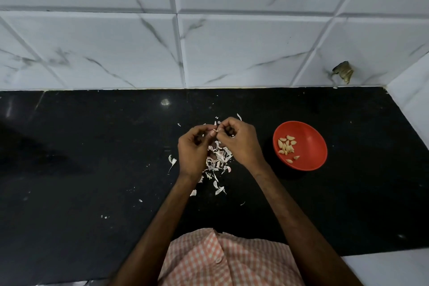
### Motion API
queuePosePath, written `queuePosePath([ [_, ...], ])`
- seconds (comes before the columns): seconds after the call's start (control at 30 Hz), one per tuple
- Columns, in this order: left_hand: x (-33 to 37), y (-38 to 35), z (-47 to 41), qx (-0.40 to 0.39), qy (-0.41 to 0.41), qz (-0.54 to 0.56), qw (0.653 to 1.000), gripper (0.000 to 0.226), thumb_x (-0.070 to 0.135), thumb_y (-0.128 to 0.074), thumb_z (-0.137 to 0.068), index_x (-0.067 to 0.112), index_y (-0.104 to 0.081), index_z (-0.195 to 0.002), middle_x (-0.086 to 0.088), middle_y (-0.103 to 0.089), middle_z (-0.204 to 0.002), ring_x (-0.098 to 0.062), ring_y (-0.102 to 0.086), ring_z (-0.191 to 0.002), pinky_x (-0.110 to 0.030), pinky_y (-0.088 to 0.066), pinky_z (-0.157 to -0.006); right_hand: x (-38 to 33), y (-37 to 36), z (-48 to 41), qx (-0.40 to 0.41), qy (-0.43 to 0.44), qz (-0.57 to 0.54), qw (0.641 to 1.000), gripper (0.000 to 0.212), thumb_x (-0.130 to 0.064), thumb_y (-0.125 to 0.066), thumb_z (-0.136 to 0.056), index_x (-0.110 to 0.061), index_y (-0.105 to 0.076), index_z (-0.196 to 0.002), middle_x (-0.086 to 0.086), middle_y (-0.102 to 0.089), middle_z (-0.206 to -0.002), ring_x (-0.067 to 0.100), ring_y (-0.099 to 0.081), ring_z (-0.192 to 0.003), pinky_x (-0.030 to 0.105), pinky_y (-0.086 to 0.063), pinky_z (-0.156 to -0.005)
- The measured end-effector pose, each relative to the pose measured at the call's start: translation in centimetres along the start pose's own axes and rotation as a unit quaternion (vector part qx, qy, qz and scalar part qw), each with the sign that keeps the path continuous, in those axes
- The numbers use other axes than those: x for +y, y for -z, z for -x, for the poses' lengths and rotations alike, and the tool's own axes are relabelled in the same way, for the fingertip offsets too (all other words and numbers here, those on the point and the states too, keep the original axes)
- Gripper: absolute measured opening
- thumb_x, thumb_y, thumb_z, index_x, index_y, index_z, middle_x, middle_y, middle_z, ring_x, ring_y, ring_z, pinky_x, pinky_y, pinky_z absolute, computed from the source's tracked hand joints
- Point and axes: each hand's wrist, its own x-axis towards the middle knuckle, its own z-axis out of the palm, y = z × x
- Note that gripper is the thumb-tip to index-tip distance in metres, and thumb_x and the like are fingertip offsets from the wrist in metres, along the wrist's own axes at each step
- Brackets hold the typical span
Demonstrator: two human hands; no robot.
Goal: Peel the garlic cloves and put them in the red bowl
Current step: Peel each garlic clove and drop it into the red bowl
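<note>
Both hands meet above the black counter. My left hand [193, 148] and my right hand [239, 140] pinch a small garlic clove [214, 131] between their fingertips; most of the clove is hidden by the fingers. Beneath the hands lies a heap of white and pinkish garlic skins [218, 158], with some unpeeled cloves mixed in. The red bowl [311, 146] stands to the right of my right hand, apart from it, and holds several peeled cloves [286, 145].
The black counter [92, 158] runs left to right, with loose skin scraps [171, 161] scattered around the heap. A white marble-tiled wall [209, 42] rises behind it, and a white side wall [411, 90] closes the right end.
</note>
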Motion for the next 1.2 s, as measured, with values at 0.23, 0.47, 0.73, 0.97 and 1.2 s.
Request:
queuePosePath([
  [0.23,0.8,0.0,0.1,-0.017,0.108,0.188,0.976,0.013,0.005,-0.057,-0.099,0.007,-0.068,-0.107,0.000,-0.068,-0.078,-0.007,-0.061,-0.065,-0.020,-0.045,-0.046,-0.9,-0.5,0.2,-0.017,-0.093,-0.203,0.975,0.015,0.004,-0.057,-0.096,-0.003,-0.066,-0.086,0.007,-0.063,-0.069,0.011,-0.064,-0.062,0.025,-0.056,-0.060],
  [0.47,0.6,0.3,-0.2,0.012,0.137,0.228,0.964,0.012,0.011,-0.065,-0.092,0.009,-0.068,-0.103,0.001,-0.065,-0.082,-0.007,-0.060,-0.062,-0.021,-0.042,-0.042,-0.5,0.3,0.3,0.001,-0.039,-0.050,0.998,0.026,-0.012,-0.056,-0.099,-0.008,-0.062,-0.074,0.002,-0.055,-0.061,0.022,-0.054,-0.051,0.047,-0.055,-0.050],
  [0.73,0.5,0.6,-0.1,0.014,0.073,0.160,0.984,0.026,0.019,-0.072,-0.082,0.001,-0.066,-0.099,-0.003,-0.067,-0.080,-0.008,-0.058,-0.064,-0.023,-0.045,-0.042,-1.1,0.0,-0.1,0.009,0.087,0.025,0.996,0.006,-0.007,-0.071,-0.092,-0.006,-0.073,-0.097,-0.003,-0.072,-0.088,0.008,-0.069,-0.081,0.025,-0.059,-0.073],
  [0.97,0.3,1.0,-0.2,0.012,0.039,0.094,0.995,0.011,0.003,-0.072,-0.087,-0.004,-0.068,-0.094,-0.010,-0.071,-0.082,-0.016,-0.063,-0.067,-0.026,-0.050,-0.042,-1.6,0.4,-0.4,-0.027,0.129,0.057,0.990,0.006,-0.005,-0.071,-0.090,-0.005,-0.075,-0.094,0.000,-0.074,-0.083,0.007,-0.069,-0.076,0.015,-0.054,-0.072],
  [1.2,0.3,0.6,0.0,0.030,0.030,0.108,0.993,0.005,0.000,-0.072,-0.086,-0.001,-0.071,-0.090,-0.005,-0.075,-0.081,-0.013,-0.069,-0.069,-0.023,-0.049,-0.041,-1.0,0.0,-0.5,-0.028,0.115,0.070,0.991,0.004,-0.007,-0.072,-0.090,-0.004,-0.073,-0.093,0.001,-0.073,-0.080,0.008,-0.068,-0.072,0.022,-0.057,-0.069],
])
